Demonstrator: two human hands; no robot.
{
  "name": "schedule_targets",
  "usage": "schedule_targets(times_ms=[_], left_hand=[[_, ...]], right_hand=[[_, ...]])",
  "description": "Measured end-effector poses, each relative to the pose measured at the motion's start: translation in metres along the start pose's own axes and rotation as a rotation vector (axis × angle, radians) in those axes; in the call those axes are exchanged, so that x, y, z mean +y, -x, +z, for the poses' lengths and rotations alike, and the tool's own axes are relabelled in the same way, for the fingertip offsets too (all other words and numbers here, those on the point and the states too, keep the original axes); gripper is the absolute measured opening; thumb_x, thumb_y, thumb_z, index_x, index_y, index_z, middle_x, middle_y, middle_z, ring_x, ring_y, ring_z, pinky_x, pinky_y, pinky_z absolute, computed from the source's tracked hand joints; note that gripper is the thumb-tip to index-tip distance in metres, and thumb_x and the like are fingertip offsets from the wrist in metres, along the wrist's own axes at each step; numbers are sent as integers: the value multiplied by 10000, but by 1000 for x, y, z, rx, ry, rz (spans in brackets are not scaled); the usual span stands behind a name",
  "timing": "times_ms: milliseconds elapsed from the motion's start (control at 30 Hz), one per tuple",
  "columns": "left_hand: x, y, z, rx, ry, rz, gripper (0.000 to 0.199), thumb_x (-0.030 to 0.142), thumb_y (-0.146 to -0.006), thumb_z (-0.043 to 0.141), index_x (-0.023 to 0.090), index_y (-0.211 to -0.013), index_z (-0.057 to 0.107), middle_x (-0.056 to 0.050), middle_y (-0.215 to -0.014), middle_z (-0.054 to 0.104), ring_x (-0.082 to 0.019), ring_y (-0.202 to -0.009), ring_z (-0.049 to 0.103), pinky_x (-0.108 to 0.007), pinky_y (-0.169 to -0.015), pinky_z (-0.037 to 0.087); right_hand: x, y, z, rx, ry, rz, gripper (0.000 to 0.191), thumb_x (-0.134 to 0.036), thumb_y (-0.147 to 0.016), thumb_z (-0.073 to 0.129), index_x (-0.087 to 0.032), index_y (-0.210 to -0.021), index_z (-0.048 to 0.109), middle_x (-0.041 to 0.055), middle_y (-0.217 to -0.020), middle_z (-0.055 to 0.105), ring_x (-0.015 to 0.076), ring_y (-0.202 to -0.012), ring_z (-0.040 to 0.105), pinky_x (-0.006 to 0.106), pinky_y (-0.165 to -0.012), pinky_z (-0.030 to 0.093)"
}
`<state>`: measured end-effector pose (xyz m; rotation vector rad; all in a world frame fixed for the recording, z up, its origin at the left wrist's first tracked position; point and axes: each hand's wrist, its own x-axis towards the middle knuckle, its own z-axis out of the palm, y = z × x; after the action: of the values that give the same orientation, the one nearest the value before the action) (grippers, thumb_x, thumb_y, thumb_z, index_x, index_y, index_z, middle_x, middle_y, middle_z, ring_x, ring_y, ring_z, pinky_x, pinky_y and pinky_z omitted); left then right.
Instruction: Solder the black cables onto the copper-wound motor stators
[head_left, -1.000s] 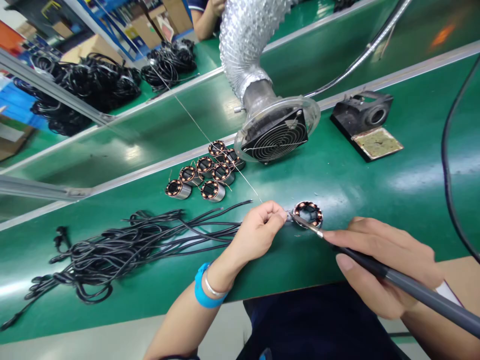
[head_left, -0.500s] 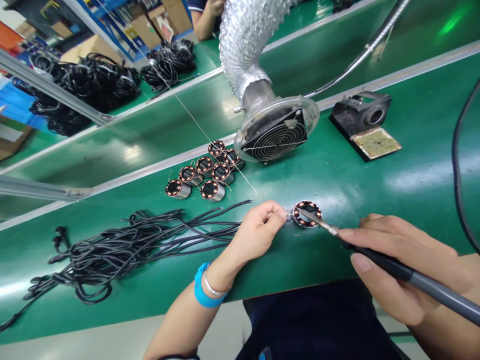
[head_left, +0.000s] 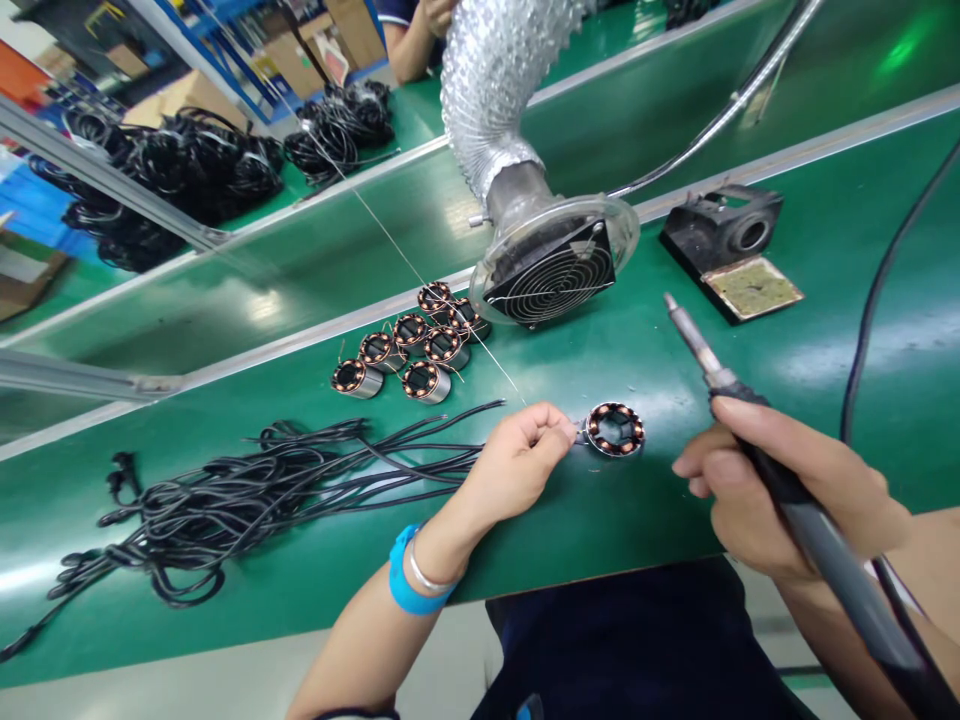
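My left hand (head_left: 525, 455) is closed in a pinch on a thin silvery solder wire (head_left: 491, 355), which runs down to it from the upper left. Just right of its fingertips, a round motor stator (head_left: 636, 432) with copper coils rests on the green bench. A short dark lead shows between the stator and the fingers; where it ends is hidden. My right hand (head_left: 787, 490) grips a soldering iron (head_left: 772, 470) by its dark handle. The iron's tip points up and left, held above the bench and apart from the stator.
Several more stators (head_left: 425, 380) stand behind my left hand. Black power cables (head_left: 225, 510) lie bundled at left. A fume extractor (head_left: 555, 275) hangs over the bench, and an iron stand (head_left: 724, 235) with a sponge sits at back right. Across the divider is another person's arm (head_left: 409, 45).
The soldering iron has lifted off the stator and swung up and right with my right hand, its cord shifting too. My left hand and the stator stay nearly in place.
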<state>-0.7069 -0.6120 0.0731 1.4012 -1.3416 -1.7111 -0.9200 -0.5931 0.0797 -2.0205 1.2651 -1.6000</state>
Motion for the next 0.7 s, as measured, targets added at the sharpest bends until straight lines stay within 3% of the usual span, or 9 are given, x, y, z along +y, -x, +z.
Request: schedule_targets(times_ms=[167,333,433,700], left_hand=[[-1,0,0,-22,-17,22,242,372,-911,497,180,-763,495,56,-645,364,-94,-601,303,-250,-579,257],[-1,1,-2,-20,-23,30,237,367,-915,495,180,-771,494,55,-652,387,-95,-606,318,-254,-591,265],[0,1,-2,-9,-28,35,237,368,-912,496,177,-771,497,53,-658,403,-95,-612,334,-253,-596,274],[4,1,-2,-1,-33,22,258,382,-899,499,182,-737,474,61,-635,372,-92,-591,316,-243,-574,262]], right_hand=[[-1,-14,12,-129,69,-150,400,-31,-780,732,-248,-1113,689,-16,-875,760,139,-690,711,241,-609,587],[-3,-18,14,-119,14,-111,496,-3,-833,651,-262,-1255,642,-24,-916,757,110,-705,697,237,-674,597],[-5,-18,8,-124,-64,-122,543,-11,-807,660,-232,-1303,630,20,-951,727,135,-742,671,272,-631,567],[-18,-14,-10,-283,-108,-49,325,-76,-810,591,-180,-1101,691,36,-730,630,150,-591,590,279,-450,468]])
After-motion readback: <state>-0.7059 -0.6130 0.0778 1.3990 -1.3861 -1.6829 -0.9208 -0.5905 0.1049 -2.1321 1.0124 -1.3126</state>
